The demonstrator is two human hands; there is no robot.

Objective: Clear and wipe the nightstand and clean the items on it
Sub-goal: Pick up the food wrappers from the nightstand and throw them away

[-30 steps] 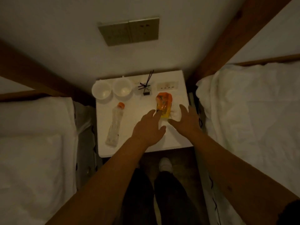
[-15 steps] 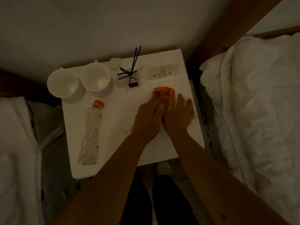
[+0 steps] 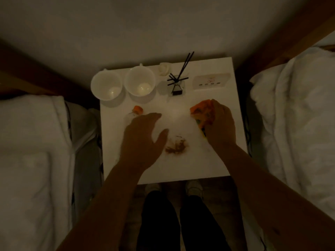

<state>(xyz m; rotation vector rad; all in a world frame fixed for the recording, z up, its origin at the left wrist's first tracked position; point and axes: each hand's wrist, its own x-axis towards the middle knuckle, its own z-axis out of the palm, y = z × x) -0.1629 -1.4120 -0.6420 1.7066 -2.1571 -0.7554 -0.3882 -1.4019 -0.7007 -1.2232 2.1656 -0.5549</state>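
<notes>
- The right hand [image 3: 220,124] grips a crumpled orange wrapper [image 3: 203,113] at the right side of the white nightstand [image 3: 181,169]; if the fingers loosen while it lifts, any bits left inside could fall back onto the top.
- The left hand [image 3: 143,140] is spread flat with fingers straight and holds nothing, and it covers most of a lying plastic bottle [image 3: 135,113] (only the orange cap end shows). A careless push could roll the bottle off the left edge.
- A brown smear of crumbs [image 3: 175,146] lies between the hands; a dragged wrist would spread it.
- Two white cups [image 3: 106,86], a reed diffuser [image 3: 176,84] and a power strip [image 3: 211,81] stand along the back edge. The tall diffuser looks easiest to tip, though the light is too dim to judge how steady it stands.
</notes>
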